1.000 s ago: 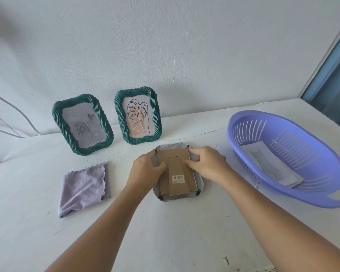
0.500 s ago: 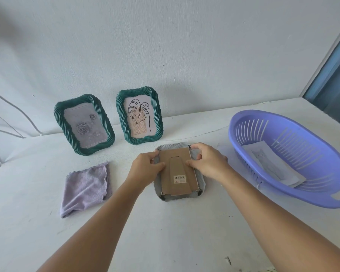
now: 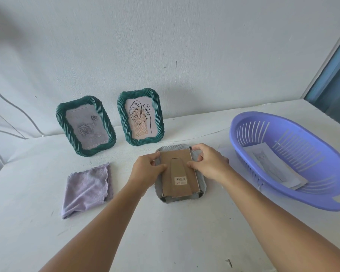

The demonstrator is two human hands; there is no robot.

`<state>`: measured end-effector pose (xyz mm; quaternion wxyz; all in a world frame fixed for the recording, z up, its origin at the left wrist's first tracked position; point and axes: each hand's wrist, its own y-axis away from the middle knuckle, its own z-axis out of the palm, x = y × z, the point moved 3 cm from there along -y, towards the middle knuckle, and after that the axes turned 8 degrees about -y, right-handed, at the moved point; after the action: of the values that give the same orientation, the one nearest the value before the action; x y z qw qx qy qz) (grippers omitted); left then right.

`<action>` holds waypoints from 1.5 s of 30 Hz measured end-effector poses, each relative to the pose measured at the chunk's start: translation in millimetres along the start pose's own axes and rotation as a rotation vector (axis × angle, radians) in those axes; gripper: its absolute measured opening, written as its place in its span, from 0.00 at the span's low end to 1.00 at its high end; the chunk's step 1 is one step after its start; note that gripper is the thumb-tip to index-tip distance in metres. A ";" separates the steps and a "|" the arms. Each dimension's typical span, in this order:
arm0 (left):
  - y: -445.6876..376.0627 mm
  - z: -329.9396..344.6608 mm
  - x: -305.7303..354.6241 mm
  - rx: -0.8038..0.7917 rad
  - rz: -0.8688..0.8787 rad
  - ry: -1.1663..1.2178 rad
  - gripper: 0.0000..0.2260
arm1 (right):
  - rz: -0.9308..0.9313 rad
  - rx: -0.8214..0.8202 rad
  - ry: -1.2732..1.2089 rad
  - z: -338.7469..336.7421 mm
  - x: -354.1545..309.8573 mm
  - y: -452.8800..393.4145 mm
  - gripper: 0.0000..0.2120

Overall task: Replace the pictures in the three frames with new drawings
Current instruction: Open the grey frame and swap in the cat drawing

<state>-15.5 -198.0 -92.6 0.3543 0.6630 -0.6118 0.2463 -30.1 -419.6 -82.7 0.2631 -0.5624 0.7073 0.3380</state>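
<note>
At the far left a folded lilac cloth (image 3: 87, 190) lies flat on the white table (image 3: 175, 232), and behind it two green frames stand against the wall: the left frame (image 3: 85, 125) shows a grey rose picture, the right frame (image 3: 140, 118) shows a leaf drawing. In the middle the third frame (image 3: 180, 173) lies face down, so its brown cardboard back (image 3: 178, 173) with the stand flap and a barcode sticker looks up. The left hand (image 3: 146, 170) holds the left edge of this frame, with the thumb lying on the cardboard. The right hand (image 3: 208, 163) holds the right edge, thumb on the cardboard, and its curled fingers are at the small black clip (image 3: 190, 147) of the far right corner. Compared with one second ago, the fingers of the right hand moved up from the side of the back to this corner, and the left thumb slid a little; the cardboard itself has not risen. I judge the person is turning the clips to free the back, so the old picture is not yet out. At the right the blue basket (image 3: 289, 160) holds sheets of paper (image 3: 273, 165), probably the new drawings
</note>
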 end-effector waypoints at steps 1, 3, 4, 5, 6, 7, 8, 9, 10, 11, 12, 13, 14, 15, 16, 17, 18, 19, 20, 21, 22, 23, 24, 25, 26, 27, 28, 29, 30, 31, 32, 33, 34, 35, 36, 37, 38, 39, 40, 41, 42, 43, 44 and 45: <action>0.1 0.7 -1.8 0.004 0.001 0.011 0.25 | -0.003 0.001 -0.002 0.1 0.1 0.3 0.25; -0.1 2.6 -5.2 0.016 -0.003 0.029 0.25 | -0.005 0.001 -0.004 0.4 0.7 0.5 0.25; -0.6 3.5 -6.6 0.026 -0.007 0.040 0.25 | -0.005 0.000 -0.003 0.0 0.9 0.6 0.25; -1.1 3.9 -7.7 0.032 -0.007 0.053 0.25 | -0.005 -0.001 -0.003 -0.3 1.1 0.6 0.25; -1.3 3.9 -7.9 0.036 -0.003 0.062 0.25 | -0.005 -0.001 -0.002 -0.5 0.9 0.7 0.25; -1.4 4.1 -7.9 0.035 0.001 0.065 0.25 | -0.004 -0.001 -0.002 -0.6 0.6 0.5 0.25; -1.7 4.3 -8.1 0.030 0.004 0.059 0.24 | -0.003 0.000 -0.002 -0.6 0.5 0.3 0.25; -2.1 4.4 -8.2 0.023 0.004 0.052 0.24 | -0.002 -0.001 -0.003 -0.7 0.6 0.2 0.25; -3.3 4.5 -8.4 0.013 0.004 0.041 0.25 | 0.000 -0.001 -0.003 -0.8 0.7 0.2 0.25; -3.8 4.1 -7.3 0.004 0.009 0.026 0.25 | 0.003 -0.003 -0.003 -0.6 0.8 0.2 0.25; -3.9 3.1 -5.5 -0.002 0.016 0.012 0.25 | 0.004 -0.006 -0.002 -0.4 0.3 0.3 0.26; -3.9 1.9 -4.0 -0.009 0.023 0.001 0.24 | 0.005 -0.008 0.000 -0.1 0.0 0.2 0.26; -4.4 1.1 -3.8 -0.012 0.026 -0.003 0.24 | 0.005 -0.008 0.001 -0.1 -0.3 0.2 0.26; -5.4 1.2 -4.9 -0.010 0.029 -0.001 0.23 | 0.005 -0.009 0.003 -0.3 -0.3 0.2 0.26; -5.7 1.8 -6.2 -0.005 0.034 0.005 0.23 | 0.005 -0.008 0.005 -0.8 -0.2 0.4 0.26; -5.3 2.2 -7.4 0.008 0.040 0.014 0.23 | 0.005 -0.008 0.007 -1.1 0.1 0.4 0.26; -4.9 2.5 -9.6 0.024 0.042 0.023 0.23 | 0.005 -0.007 0.007 -1.0 0.4 0.4 0.26; -4.4 2.6 -10.9 0.036 0.042 0.033 0.22 | 0.005 -0.008 0.005 -0.7 0.8 0.2 0.26; -4.5 2.7 -12.2 0.043 0.043 0.037 0.21 | 0.007 -0.008 0.002 -0.4 1.0 -0.2 0.25; -4.4 2.7 -12.6 0.043 0.046 0.039 0.21 | 0.009 -0.008 -0.001 -0.1 0.9 -0.8 0.25; -4.8 2.6 -12.9 0.039 0.049 0.040 0.20 | 0.012 -0.009 -0.003 0.4 0.6 -1.6 0.25; -5.0 2.3 -12.7 0.033 0.051 0.040 0.20 | 0.015 -0.010 -0.004 0.9 0.3 -2.4 0.25; -5.6 1.9 -12.4 0.025 0.052 0.041 0.20 | 0.018 -0.012 -0.004 1.3 -0.1 -2.9 0.24; -6.4 1.7 -12.2 0.020 0.050 0.041 0.21 | 0.022 -0.015 -0.005 1.7 0.0 -3.4 0.24; -7.5 1.6 -12.3 0.016 0.046 0.040 0.21 | 0.025 -0.017 -0.007 1.9 0.6 -3.5 0.23; -8.0 1.7 -12.3 0.016 0.042 0.037 0.22 | 0.027 -0.018 -0.012 2.0 1.3 -3.6 0.23; -8.4 1.7 -12.5 0.017 0.038 0.035 0.22 | 0.026 -0.019 -0.017 2.4 2.0 -3.6 0.22; -8.6 1.7 -12.5 0.016 0.037 0.032 0.22 | 0.021 -0.021 -0.021 2.6 2.3 -3.1 0.21; -8.9 1.8 -12.7 0.014 0.038 0.028 0.22 | 0.018 -0.020 -0.022 3.1 2.5 -2.8 0.20; -8.9 1.7 -12.4 0.011 0.039 0.023 0.22 | 0.017 -0.017 -0.022 3.3 2.5 -2.2 0.20; -8.9 1.7 -12.1 0.008 0.040 0.023 0.22 | 0.018 -0.014 -0.023 3.0 2.5 -1.5 0.20; -8.7 1.5 -11.8 0.007 0.041 0.025 0.22 | 0.020 -0.010 -0.023 2.6 2.4 -1.0 0.21; -8.4 1.1 -11.8 0.009 0.043 0.025 0.22 | 0.019 -0.006 -0.023 2.3 2.2 -0.5 0.21; -8.1 0.9 -11.8 0.010 0.043 0.023 0.22 | 0.017 -0.005 -0.024 2.2 2.4 -0.4 0.22; -7.9 0.8 -11.6 0.011 0.043 0.017 0.22 | 0.014 -0.007 -0.026 2.2 2.6 -0.5 0.22; -7.9 0.9 -11.4 0.013 0.043 0.010 0.22 | 0.011 -0.010 -0.026 2.2 2.7 -0.6 0.22; -8.2 1.1 -11.4 0.013 0.042 0.005 0.22 | 0.007 -0.014 -0.024 2.3 2.7 -1.0 0.23; -8.3 1.1 -11.4 0.013 0.039 0.004 0.22 | 0.000 -0.017 -0.019 2.3 2.3 -0.8 0.23; -8.2 0.9 -11.6 0.011 0.038 0.006 0.22 | -0.008 -0.019 -0.013 2.5 1.5 -0.6 0.23; -8.1 0.6 -11.6 0.010 0.037 0.007 0.22 | -0.017 -0.019 -0.008 2.5 0.9 -0.1 0.23; -8.0 0.4 -11.2 0.009 0.035 0.007 0.22 | -0.024 -0.017 -0.006 2.4 0.6 0.6 0.23; -7.7 0.4 -11.0 0.009 0.034 0.005 0.22 | -0.030 -0.016 -0.003 2.3 0.7 1.2 0.23; -7.3 0.3 -10.6 0.010 0.035 0.002 0.22 | -0.036 -0.013 0.003 2.1 0.0 2.1 0.23; -6.5 -0.1 -9.6 0.012 0.038 -0.005 0.22 | -0.046 -0.008 0.018 2.3 -0.9 3.4 0.24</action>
<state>-10.3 -191.8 -100.9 0.3443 0.6540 -0.6236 0.2547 -33.2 -416.8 -82.8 0.2623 -0.5827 0.6950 0.3296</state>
